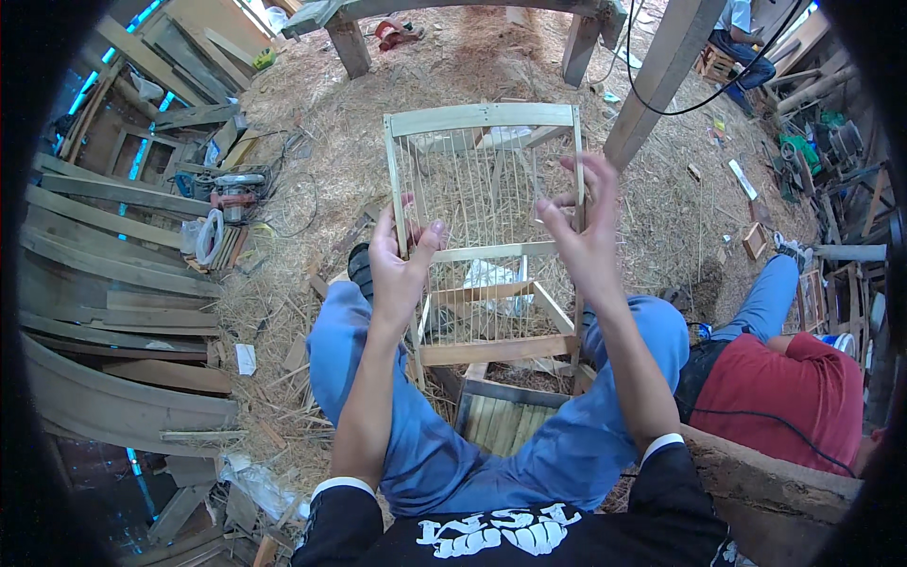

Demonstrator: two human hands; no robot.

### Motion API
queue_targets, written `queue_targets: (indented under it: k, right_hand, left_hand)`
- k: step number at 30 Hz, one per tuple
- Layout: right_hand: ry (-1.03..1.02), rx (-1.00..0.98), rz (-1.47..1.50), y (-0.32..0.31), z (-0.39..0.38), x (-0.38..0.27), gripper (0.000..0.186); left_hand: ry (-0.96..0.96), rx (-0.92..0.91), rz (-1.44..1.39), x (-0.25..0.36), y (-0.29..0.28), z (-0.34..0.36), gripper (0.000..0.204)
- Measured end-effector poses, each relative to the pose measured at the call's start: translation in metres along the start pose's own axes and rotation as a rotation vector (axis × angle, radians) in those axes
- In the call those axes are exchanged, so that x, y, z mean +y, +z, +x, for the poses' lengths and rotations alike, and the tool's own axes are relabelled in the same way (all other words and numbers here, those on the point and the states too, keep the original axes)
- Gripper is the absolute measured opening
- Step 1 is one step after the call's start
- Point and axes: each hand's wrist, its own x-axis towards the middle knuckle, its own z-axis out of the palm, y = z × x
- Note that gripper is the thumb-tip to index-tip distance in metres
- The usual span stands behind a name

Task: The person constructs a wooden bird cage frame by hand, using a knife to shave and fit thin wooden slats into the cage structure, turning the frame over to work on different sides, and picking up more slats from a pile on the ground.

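An upright wooden frame [482,117], pale, with thin vertical strands between its rails, stands between my knees. My left hand [402,248] is closed around its left post, thumb lying on the inner side. My right hand [584,219] is at the right post, its fingers reaching inward past the post and its thumb spread apart from them. Those fingers are slightly blurred, and no held thing can be made out in them. Below the frame, a slatted wooden piece [505,424] lies between my thighs.
A wooden bench [453,8] stands ahead, near a slanting post [661,80] with a black cable. Power tools [236,194] and stacked boards [123,283] lie left. A person in a red shirt [779,402] is close on my right; another sits far right [742,42]. Shavings cover the floor.
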Motion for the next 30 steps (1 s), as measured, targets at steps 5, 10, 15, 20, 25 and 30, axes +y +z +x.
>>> queue_targets:
  k: [5,10,15,20,25,30]
  right_hand:
    - [0.03,-0.115,-0.326,0.002,-0.004,-0.008,0.033]
    - [-0.018,-0.095,-0.388,0.004,-0.007,-0.004,0.029]
    - [-0.054,-0.083,-0.38,0.003,-0.006,0.002,0.03]
    - [-0.009,-0.093,-0.381,0.005,-0.007,-0.004,0.03]
    - [0.021,-0.098,-0.376,0.003,-0.008,-0.007,0.03]
    - [0.011,-0.09,-0.36,0.005,-0.007,-0.006,0.03]
  left_hand:
    - [0.021,-0.001,0.086,-0.003,-0.004,-0.002,0.058]
    - [0.063,-0.007,0.099,-0.007,-0.006,-0.001,0.059]
    - [0.053,0.002,0.128,-0.004,-0.004,-0.004,0.059]
    - [0.068,-0.009,0.154,-0.003,-0.007,-0.004,0.059]
    - [0.062,-0.004,0.156,0.0,-0.003,-0.005,0.06]
    - [0.068,-0.003,0.164,0.001,-0.003,-0.005,0.061]
